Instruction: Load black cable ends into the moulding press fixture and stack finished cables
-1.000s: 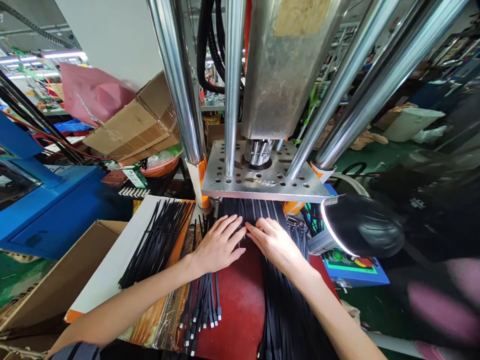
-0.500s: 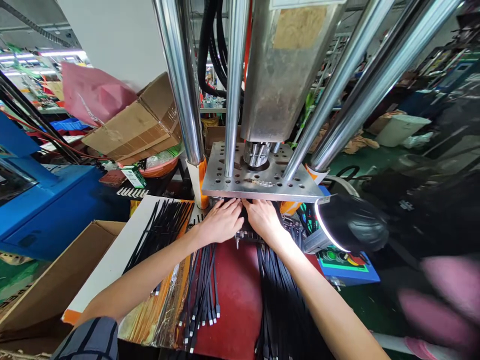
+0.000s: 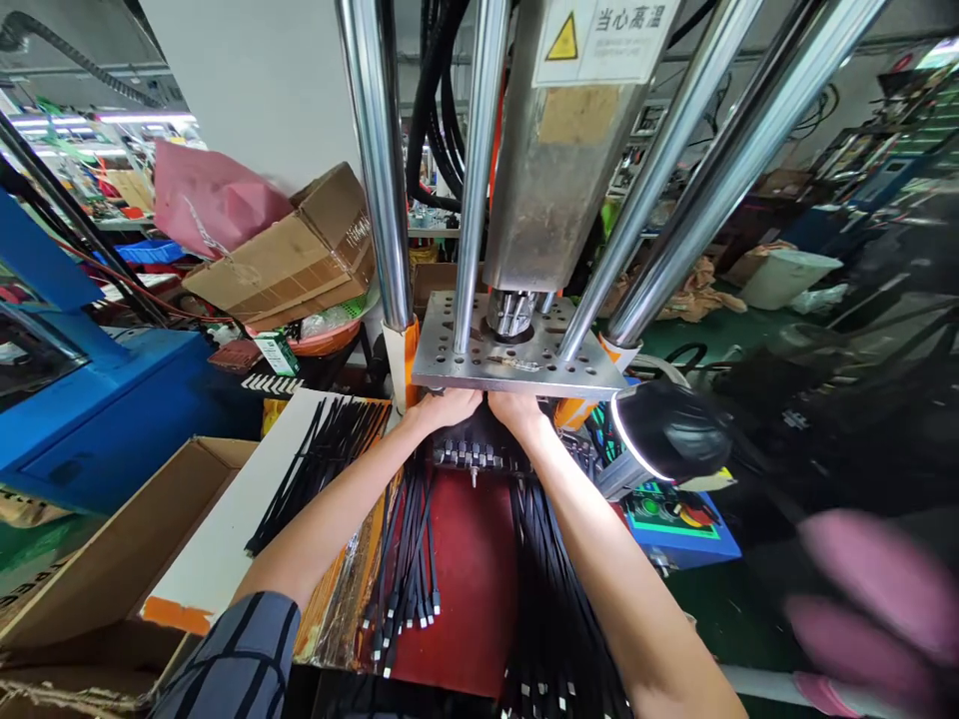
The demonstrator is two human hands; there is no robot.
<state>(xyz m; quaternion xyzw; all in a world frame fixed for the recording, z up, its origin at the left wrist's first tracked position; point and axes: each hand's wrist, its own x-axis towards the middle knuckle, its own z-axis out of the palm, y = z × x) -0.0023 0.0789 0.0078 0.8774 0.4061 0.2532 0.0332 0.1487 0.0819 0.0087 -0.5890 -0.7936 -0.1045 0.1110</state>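
Note:
Both hands reach under the front edge of a steel plate [image 3: 516, 377] on the machine. My left hand [image 3: 452, 407] is at the left and my right hand [image 3: 515, 407] is beside it; the plate hides the fingers of both. Just in front of them lies a dark fixture with a row of metal clamps [image 3: 469, 455]. Black cables with pale connectors [image 3: 409, 559] hang over the red surface [image 3: 472, 579] below my left hand. More black cables [image 3: 546, 579] hang beside my right forearm.
Black cables [image 3: 322, 459] lie on a white board [image 3: 247, 499] at the left, beside an open carton [image 3: 135, 539]. Shiny vertical rods [image 3: 379, 180] flank the metal cylinder [image 3: 554, 190]. A ring lamp [image 3: 666, 429] and a blue control box [image 3: 696, 529] stand at the right.
Both hands have moved forward, deeper under the plate, so their fingers are now hidden. More of the clamp row shows. The view has tilted up a little.

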